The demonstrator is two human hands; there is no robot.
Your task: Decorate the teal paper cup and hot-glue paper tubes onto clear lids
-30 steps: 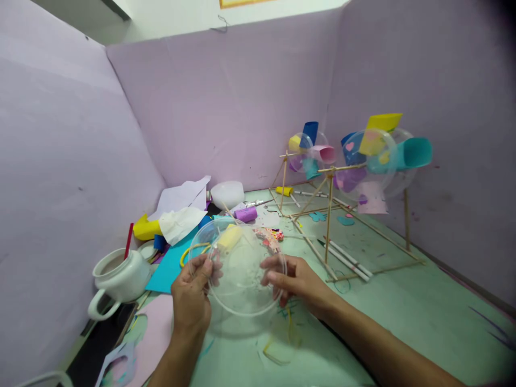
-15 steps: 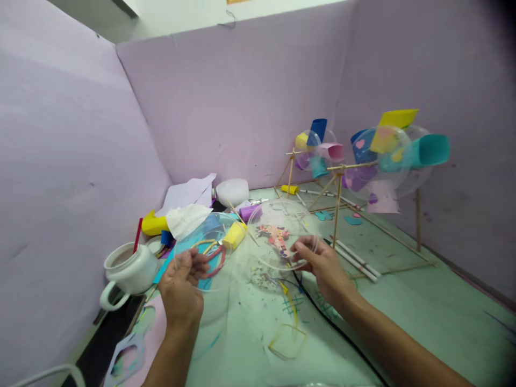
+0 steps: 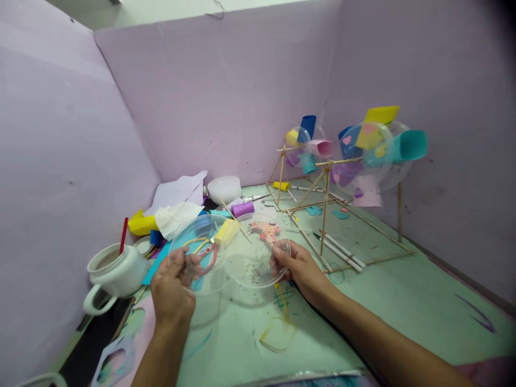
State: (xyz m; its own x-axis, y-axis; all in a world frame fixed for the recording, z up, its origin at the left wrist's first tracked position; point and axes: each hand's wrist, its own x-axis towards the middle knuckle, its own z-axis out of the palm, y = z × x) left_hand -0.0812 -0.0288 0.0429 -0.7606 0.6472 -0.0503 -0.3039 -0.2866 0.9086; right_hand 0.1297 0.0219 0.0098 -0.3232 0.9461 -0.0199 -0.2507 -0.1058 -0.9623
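My left hand (image 3: 175, 277) grips the left side of a clear round plastic disc (image 3: 201, 228), fingers closed on its rim. Another clear disc (image 3: 245, 274) is pinched at its right edge by my right hand (image 3: 288, 263). The two discs meet or slightly overlap in the middle, above the table. Through them show red-handled scissors (image 3: 209, 263), a yellow paper tube (image 3: 226, 233) with a thin stick (image 3: 237, 223) beside it, and a patterned pink-orange piece (image 3: 266, 231).
Two stick frames carry wheels with coloured paper tubes, the nearer (image 3: 325, 209) at right, the farther (image 3: 282, 172) behind. A white teapot-like pot (image 3: 116, 274) stands left. Purple tube (image 3: 242, 209), white bowl (image 3: 224, 189), white sticks (image 3: 342, 252) and a black cable lie around.
The right-hand disc has moved down and left, closer to the one in my left hand. The camera view has shifted, so the surroundings appear farther left.
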